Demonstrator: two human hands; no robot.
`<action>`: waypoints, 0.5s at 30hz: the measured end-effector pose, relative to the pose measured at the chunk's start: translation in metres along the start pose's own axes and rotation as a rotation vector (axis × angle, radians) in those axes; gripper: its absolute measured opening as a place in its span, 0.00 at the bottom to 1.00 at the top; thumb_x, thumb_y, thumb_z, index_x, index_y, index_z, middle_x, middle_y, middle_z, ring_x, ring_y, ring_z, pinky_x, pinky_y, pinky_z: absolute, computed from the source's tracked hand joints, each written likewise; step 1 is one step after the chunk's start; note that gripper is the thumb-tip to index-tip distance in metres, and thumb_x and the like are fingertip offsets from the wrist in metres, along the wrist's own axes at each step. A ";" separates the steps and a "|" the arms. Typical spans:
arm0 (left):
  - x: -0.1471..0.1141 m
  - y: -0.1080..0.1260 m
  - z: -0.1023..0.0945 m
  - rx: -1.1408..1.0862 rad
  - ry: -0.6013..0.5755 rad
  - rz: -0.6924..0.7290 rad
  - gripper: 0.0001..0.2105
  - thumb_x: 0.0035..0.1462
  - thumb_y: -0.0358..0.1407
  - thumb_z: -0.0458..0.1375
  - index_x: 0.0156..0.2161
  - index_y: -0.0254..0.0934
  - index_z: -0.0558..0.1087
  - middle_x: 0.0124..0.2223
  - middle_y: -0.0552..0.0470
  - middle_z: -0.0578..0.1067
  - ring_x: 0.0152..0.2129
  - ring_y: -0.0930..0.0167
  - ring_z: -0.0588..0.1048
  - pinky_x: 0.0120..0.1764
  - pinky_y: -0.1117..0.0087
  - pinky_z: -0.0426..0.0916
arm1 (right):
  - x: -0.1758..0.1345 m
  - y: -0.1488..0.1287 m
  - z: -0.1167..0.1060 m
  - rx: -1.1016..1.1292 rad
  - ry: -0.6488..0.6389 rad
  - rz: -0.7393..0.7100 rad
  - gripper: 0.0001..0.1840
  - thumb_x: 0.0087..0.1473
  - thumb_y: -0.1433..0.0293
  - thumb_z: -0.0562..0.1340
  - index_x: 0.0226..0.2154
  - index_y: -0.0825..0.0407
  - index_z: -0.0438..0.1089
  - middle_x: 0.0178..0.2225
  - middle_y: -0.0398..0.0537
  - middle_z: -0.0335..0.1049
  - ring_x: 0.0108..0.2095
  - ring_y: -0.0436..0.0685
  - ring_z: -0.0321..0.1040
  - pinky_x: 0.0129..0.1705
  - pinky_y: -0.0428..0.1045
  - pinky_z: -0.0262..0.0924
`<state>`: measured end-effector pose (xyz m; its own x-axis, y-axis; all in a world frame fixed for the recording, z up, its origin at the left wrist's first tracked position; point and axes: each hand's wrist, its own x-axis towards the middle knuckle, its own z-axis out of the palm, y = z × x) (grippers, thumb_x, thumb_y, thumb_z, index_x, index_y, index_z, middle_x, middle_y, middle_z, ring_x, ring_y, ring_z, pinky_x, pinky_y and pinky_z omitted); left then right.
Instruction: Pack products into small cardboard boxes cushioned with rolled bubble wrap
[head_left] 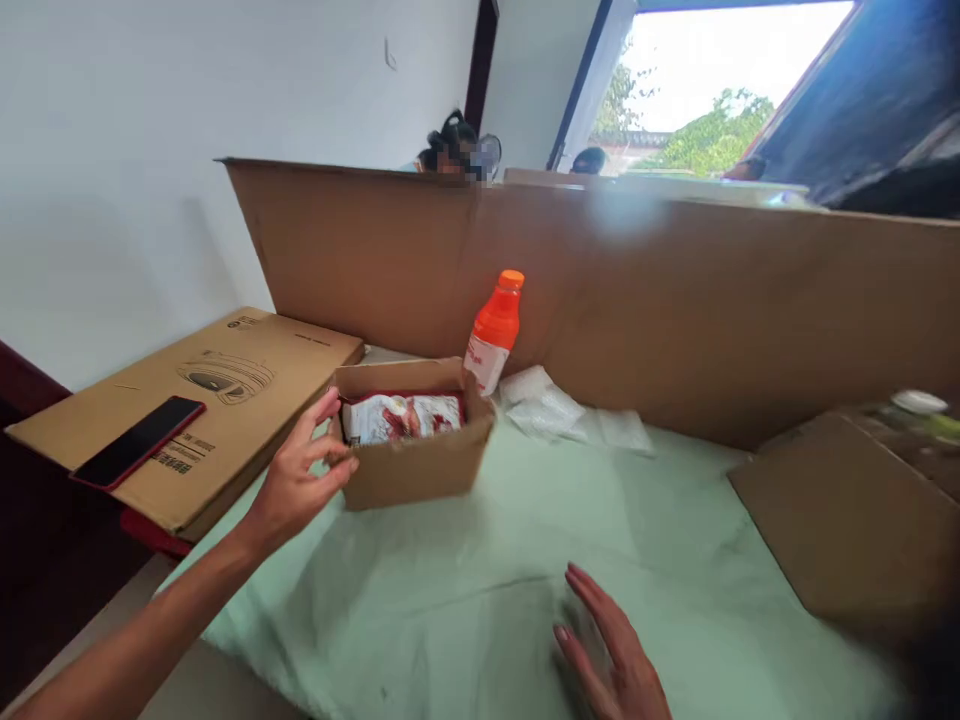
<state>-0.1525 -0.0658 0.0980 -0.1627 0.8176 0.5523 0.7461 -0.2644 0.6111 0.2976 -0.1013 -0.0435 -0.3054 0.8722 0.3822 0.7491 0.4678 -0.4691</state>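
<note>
My left hand (296, 480) is at the left end of a small open cardboard box (412, 475). Its thumb and fingers are apart around the box's near left corner; whether they press on the cardboard I cannot tell. Inside the box lies a white packet with red print (405, 418). Close behind the box's right end stands an orange bottle (497, 330) with an orange cap and a pale label, tilted in the view. My right hand (611, 650) is low over the green cloth (517, 560), fingers extended and nothing in them.
A flat printed carton (300, 365) lies at left with a dark phone (142, 440) on it. Clear plastic packets (544, 405) lie beside the bottle. A tall cardboard panel (637, 290) stands across the back; another box (832, 510) is at right. People's heads show beyond the panel.
</note>
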 end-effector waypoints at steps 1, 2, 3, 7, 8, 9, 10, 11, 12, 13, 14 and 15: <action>-0.023 0.012 0.001 -0.044 -0.027 0.001 0.07 0.58 0.36 0.59 0.28 0.39 0.75 0.71 0.48 0.58 0.63 0.58 0.66 0.63 0.53 0.62 | 0.004 -0.010 -0.004 0.029 0.004 0.039 0.28 0.61 0.59 0.59 0.62 0.44 0.65 0.61 0.52 0.68 0.58 0.68 0.69 0.54 0.63 0.71; -0.044 0.023 0.002 -0.101 -0.036 -0.008 0.04 0.57 0.35 0.60 0.31 0.40 0.76 0.71 0.50 0.57 0.63 0.58 0.65 0.62 0.53 0.64 | 0.006 -0.020 -0.008 0.062 -0.012 0.077 0.31 0.61 0.59 0.60 0.65 0.44 0.61 0.63 0.53 0.65 0.60 0.67 0.66 0.57 0.63 0.68; -0.062 0.031 0.003 -0.182 -0.029 -0.033 0.01 0.56 0.34 0.62 0.35 0.42 0.76 0.72 0.52 0.55 0.64 0.58 0.65 0.60 0.55 0.67 | 0.007 -0.029 -0.011 0.102 -0.036 0.109 0.34 0.61 0.58 0.60 0.67 0.45 0.57 0.65 0.53 0.63 0.62 0.67 0.64 0.60 0.64 0.66; -0.113 0.032 0.018 -0.493 -0.014 -0.277 0.30 0.47 0.35 0.69 0.56 0.52 0.68 0.73 0.50 0.53 0.62 0.56 0.67 0.47 0.60 0.78 | -0.008 -0.052 -0.016 0.313 -0.170 0.151 0.46 0.57 0.52 0.63 0.71 0.47 0.47 0.68 0.58 0.54 0.66 0.70 0.57 0.63 0.65 0.61; -0.121 0.026 0.025 -0.484 -0.076 -0.357 0.32 0.43 0.38 0.71 0.56 0.50 0.68 0.69 0.47 0.61 0.59 0.54 0.70 0.45 0.60 0.79 | -0.014 -0.055 -0.017 0.358 -0.194 0.155 0.48 0.56 0.51 0.63 0.71 0.47 0.46 0.69 0.58 0.54 0.66 0.71 0.57 0.63 0.65 0.61; -0.129 0.019 0.034 -0.436 -0.154 -0.437 0.31 0.39 0.42 0.72 0.52 0.47 0.72 0.62 0.44 0.71 0.55 0.53 0.74 0.44 0.59 0.79 | -0.019 -0.058 -0.018 0.393 -0.206 0.164 0.49 0.56 0.51 0.64 0.72 0.46 0.45 0.69 0.57 0.53 0.66 0.71 0.57 0.63 0.65 0.60; -0.135 0.012 0.043 -0.370 -0.223 -0.508 0.27 0.36 0.46 0.73 0.45 0.43 0.76 0.53 0.43 0.78 0.49 0.52 0.78 0.43 0.57 0.79 | -0.023 -0.060 -0.018 0.422 -0.207 0.171 0.48 0.56 0.51 0.64 0.72 0.45 0.44 0.69 0.56 0.53 0.66 0.71 0.56 0.63 0.66 0.59; -0.140 0.006 0.053 -0.308 -0.275 -0.563 0.24 0.34 0.51 0.72 0.37 0.41 0.77 0.42 0.44 0.81 0.43 0.52 0.80 0.41 0.56 0.79 | -0.025 -0.061 -0.020 0.448 -0.200 0.173 0.47 0.57 0.52 0.63 0.72 0.44 0.45 0.69 0.55 0.53 0.66 0.71 0.56 0.64 0.65 0.58; -0.143 0.003 0.063 -0.263 -0.289 -0.600 0.23 0.33 0.55 0.71 0.31 0.41 0.76 0.34 0.46 0.81 0.38 0.53 0.80 0.41 0.54 0.79 | -0.024 -0.061 -0.021 0.477 -0.192 0.175 0.44 0.58 0.53 0.61 0.71 0.43 0.46 0.69 0.54 0.53 0.67 0.70 0.55 0.64 0.65 0.58; -0.145 0.003 0.073 -0.241 -0.275 -0.620 0.23 0.34 0.57 0.69 0.29 0.41 0.76 0.29 0.48 0.79 0.35 0.53 0.80 0.42 0.53 0.78 | -0.021 -0.059 -0.023 0.505 -0.183 0.182 0.42 0.60 0.53 0.60 0.71 0.43 0.48 0.69 0.53 0.54 0.67 0.69 0.55 0.64 0.64 0.58; -0.145 0.006 0.083 -0.242 -0.252 -0.625 0.24 0.35 0.58 0.68 0.30 0.41 0.76 0.26 0.49 0.77 0.34 0.54 0.80 0.44 0.53 0.78 | -0.015 -0.055 -0.026 0.531 -0.171 0.195 0.40 0.61 0.54 0.59 0.70 0.43 0.49 0.68 0.53 0.56 0.67 0.68 0.56 0.64 0.64 0.58; -0.143 0.011 0.094 -0.266 -0.237 -0.617 0.24 0.37 0.58 0.68 0.33 0.40 0.77 0.27 0.50 0.77 0.35 0.55 0.80 0.46 0.54 0.77 | -0.007 -0.050 -0.028 0.554 -0.161 0.214 0.39 0.61 0.54 0.58 0.70 0.43 0.51 0.67 0.52 0.58 0.66 0.68 0.57 0.64 0.63 0.59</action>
<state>-0.0605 -0.1373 -0.0277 -0.3377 0.9394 -0.0589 0.3747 0.1916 0.9071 0.2790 -0.1344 -0.0002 -0.2997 0.9452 0.1294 0.3993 0.2474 -0.8828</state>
